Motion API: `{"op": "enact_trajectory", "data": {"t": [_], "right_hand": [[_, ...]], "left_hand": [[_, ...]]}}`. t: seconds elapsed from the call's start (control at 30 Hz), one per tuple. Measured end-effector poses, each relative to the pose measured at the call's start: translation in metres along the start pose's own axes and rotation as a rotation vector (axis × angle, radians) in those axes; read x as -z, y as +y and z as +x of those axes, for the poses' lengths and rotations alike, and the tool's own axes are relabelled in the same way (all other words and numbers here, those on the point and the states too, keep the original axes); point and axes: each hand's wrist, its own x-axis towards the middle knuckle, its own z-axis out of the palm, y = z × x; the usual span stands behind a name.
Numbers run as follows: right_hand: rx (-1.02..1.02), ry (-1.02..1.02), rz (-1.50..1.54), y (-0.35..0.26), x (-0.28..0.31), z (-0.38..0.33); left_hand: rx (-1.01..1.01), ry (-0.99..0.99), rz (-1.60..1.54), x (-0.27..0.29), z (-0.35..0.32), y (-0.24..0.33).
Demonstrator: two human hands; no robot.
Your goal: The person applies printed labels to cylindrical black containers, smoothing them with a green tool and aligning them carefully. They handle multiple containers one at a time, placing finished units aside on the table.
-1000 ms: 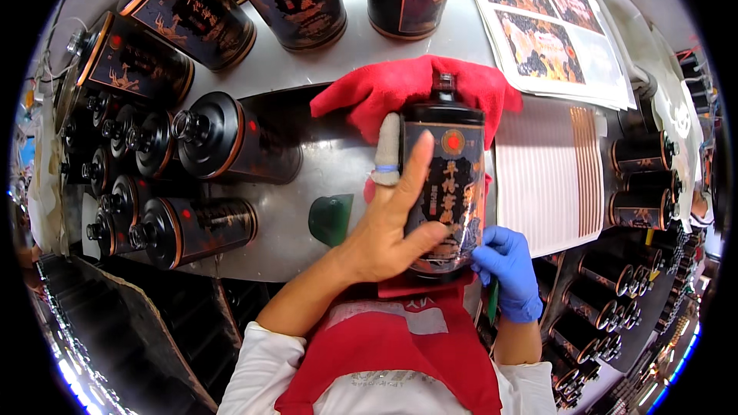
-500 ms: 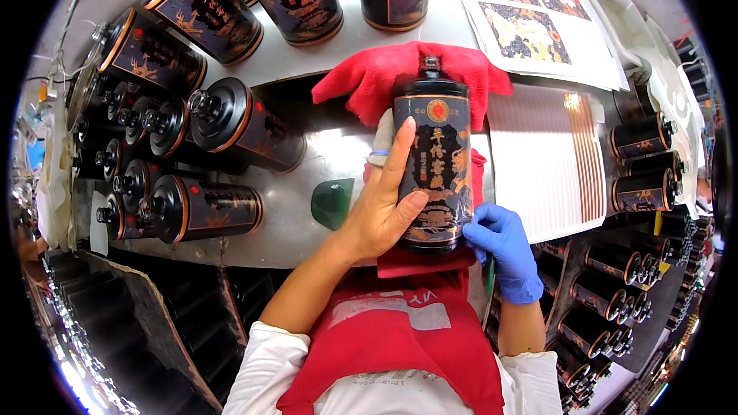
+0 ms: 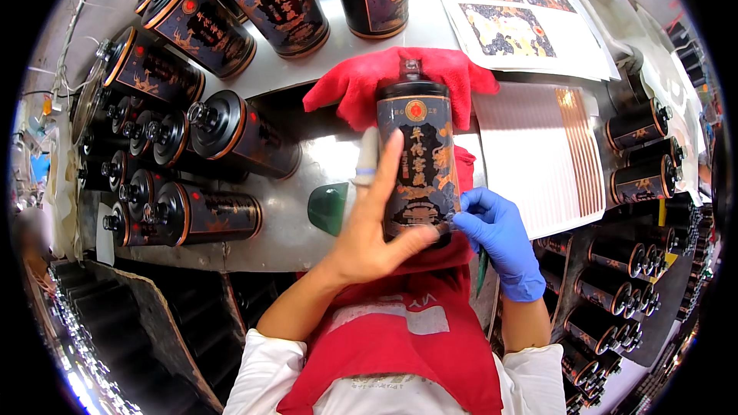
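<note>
A black bottle (image 3: 419,161) with a dark decorated label and clear stopper lies on a red cloth (image 3: 350,92) in front of me. My left hand (image 3: 369,234), bare with a pale finger cover, holds its left side, the index finger along the label and the thumb across its lower part. My right hand (image 3: 496,238), in a blue glove, pinches at the label's lower right edge. A thin green piece (image 3: 482,273) sticks out below its fingers, gripped in the hand. Beside my left wrist lies a flat dark-green scraper (image 3: 328,207) on the metal table (image 3: 284,242).
Similar bottles (image 3: 246,134) lie in a group at the left, and more bottles (image 3: 280,8) stand at the back. Striped label sheets (image 3: 538,157) and printed sheets (image 3: 503,19) lie on the right. Racks with bottles (image 3: 603,292) are below the table at right.
The bottle and both hands sit slightly farther left in the picture. My left thumb has slid down toward the bottle's base. My right fingertips remain at the label's lower right edge.
</note>
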Motion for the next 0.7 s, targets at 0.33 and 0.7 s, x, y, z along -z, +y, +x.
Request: {"op": "enact_trajectory", "data": {"t": [0.33, 0.7], "right_hand": [[-0.016, -0.039, -0.020, -0.012, 0.010, 0.004], [0.133, 0.047, -0.031, -0.005, -0.011, 0.031]], "left_hand": [[-0.046, 0.022, 0.104, 0.000, -0.002, -0.004], [-0.257, 0.100, 0.299, 0.016, 0.029, -0.030]]}}
